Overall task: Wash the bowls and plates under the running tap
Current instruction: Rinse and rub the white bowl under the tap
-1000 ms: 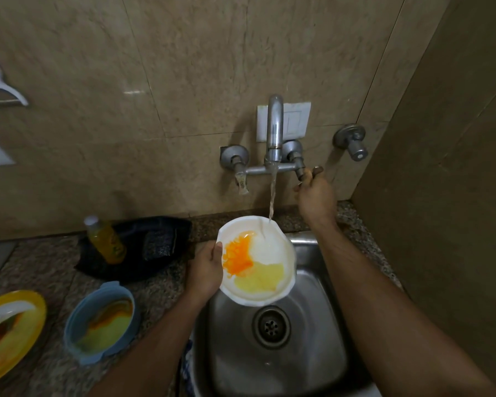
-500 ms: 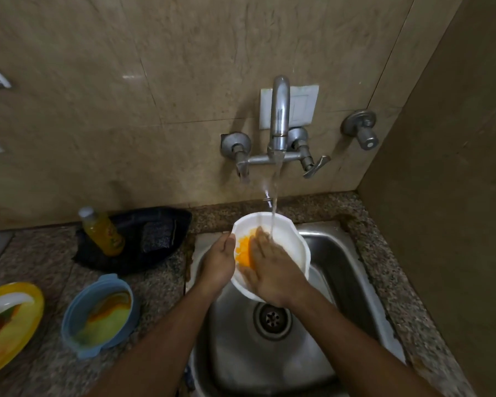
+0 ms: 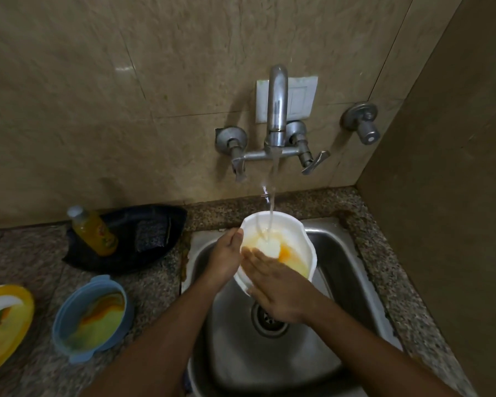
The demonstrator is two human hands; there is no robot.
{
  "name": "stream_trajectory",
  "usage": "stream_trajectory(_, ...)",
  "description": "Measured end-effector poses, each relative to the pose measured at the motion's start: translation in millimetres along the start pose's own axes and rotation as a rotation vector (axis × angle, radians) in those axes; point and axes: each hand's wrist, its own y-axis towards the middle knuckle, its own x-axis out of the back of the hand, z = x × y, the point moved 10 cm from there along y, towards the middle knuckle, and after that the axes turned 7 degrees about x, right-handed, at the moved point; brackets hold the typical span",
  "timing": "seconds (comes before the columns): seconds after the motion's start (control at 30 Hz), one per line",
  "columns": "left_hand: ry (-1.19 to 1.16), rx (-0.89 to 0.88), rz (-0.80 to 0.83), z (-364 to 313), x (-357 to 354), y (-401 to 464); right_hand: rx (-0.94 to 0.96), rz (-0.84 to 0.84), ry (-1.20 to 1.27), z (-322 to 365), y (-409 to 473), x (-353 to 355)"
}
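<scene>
Beige stone-tiled wall (image 3: 126, 110), speckled granite counter (image 3: 398, 267). Stainless steel sink basin (image 3: 341, 282) below chrome wall tap (image 3: 277, 110), water running. White scalloped plastic bowl (image 3: 295, 236) held tilted over basin, stream landing inside; orange-yellow residue present. Left hand (image 3: 225, 255) grips left rim, fingers curled. Right hand (image 3: 281, 287) flat, fingers straight, rubbing interior. Bowl likely light, stiff, slippery when wet: hold at rim.

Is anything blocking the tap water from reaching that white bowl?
No. The stream falls freely into the white bowl; the left hand grips its rim and the right hand rubs inside, beside the stream.
</scene>
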Motion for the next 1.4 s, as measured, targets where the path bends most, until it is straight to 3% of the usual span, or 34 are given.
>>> stream_trajectory(0.17, -0.01, 0.007, 0.018, 2.3, -13.8, -3.8, -0.238, 0.0, -0.002, -38.7, 1.5, 8.8)
stream_trajectory(0.23, -0.032, 0.024, 0.004, -2.3, -13.2, 0.1, -0.185, -0.048, 0.043, -17.9, 16.2, 10.5)
stream_trajectory(0.37, -0.045, -0.007, -0.026, -11.8, 0.9, 8.2, 0.014, 0.029, 0.039, 1.4, -13.5, -2.0)
stream_trajectory(0.53, 0.031, -0.04, -0.073, -16.3, -2.5, 10.3, -0.213, 0.038, -0.077, -51.0, -20.4, 5.3)
stream_trajectory(0.63, 0.01, -0.074, -0.101, -29.3, -5.2, 11.7, -0.123, -0.019, 0.055, -14.8, 2.1, -0.8)
stream_trajectory(0.73, 0.033, -0.114, -0.103, -33.2, 0.7, 10.0, 0.005, -0.037, 0.038, -12.2, -20.4, -3.2)
stream_trajectory(0.87, 0.064, -0.112, -0.133, -21.3, 6.7, 10.8, -0.149, -0.011, -0.133, -56.5, -40.1, 6.4)
stream_trajectory(0.93, 0.09, -0.139, -0.144, -26.9, 2.9, 11.6, -0.202, -0.034, -0.108, -47.6, -22.2, 7.1)
stream_trajectory(1.1, 0.097, -0.168, -0.179, -31.5, 12.2, 6.8, -0.017, -0.06, -0.007, -10.5, -8.3, -3.4)
stream_trajectory(1.23, 0.268, -0.203, -0.242, -31.6, 29.8, -3.4, -0.134, -0.216, -0.011, -61.4, -44.0, 24.2)
stream_trajectory(1.4, 0.707, -0.515, -0.265, -53.3, 8.0, -27.6, -0.298, -0.431, 0.079, -85.3, -56.4, 53.4)
